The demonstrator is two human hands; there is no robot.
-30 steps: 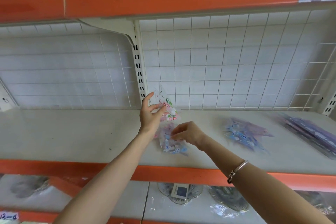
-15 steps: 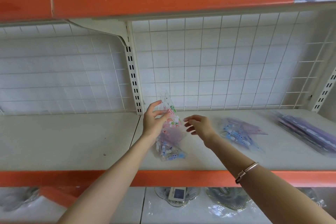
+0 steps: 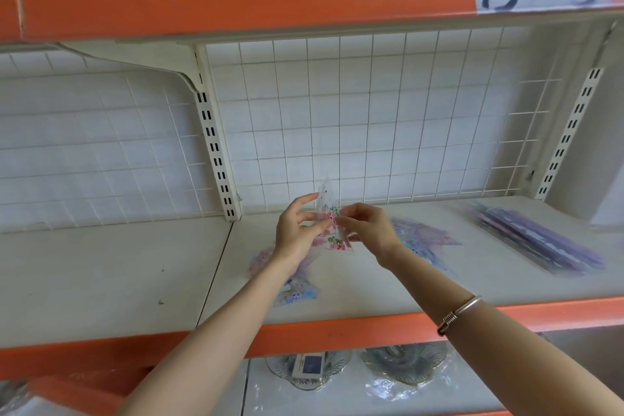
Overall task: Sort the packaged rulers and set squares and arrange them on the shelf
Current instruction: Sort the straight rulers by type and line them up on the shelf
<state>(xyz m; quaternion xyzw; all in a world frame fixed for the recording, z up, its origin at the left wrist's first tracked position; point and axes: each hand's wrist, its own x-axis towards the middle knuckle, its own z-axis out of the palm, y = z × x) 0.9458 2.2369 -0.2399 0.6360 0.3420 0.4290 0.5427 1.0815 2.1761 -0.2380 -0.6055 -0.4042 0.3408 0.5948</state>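
we are judging the packaged set square (image 3: 334,241) to be very light: a thin, stiff plastic triangle inside a slick, crinkly clear sleeve that is probably going to slip under a loose touch. so we are taking it by its side edges, where the stiff plastic is backing the film, and not by the loose film alone or the pointed tip. our left hand (image 3: 297,233) is pinching its left edge between thumb and curled fingers, and our right hand (image 3: 368,230) is pinching the right edge with its fingertips. together they are holding it upright in the air above the shelf (image 3: 118,273), tip pointing up. it is looking transparent, with small red and green printed figures running down it. a pile of pink and blue packets (image 3: 297,292) is lying on the shelf under our left wrist, a blue pile (image 3: 425,240) is lying just beyond our right hand, and the purple packaged rulers (image 3: 540,243) are lying well apart to the right.
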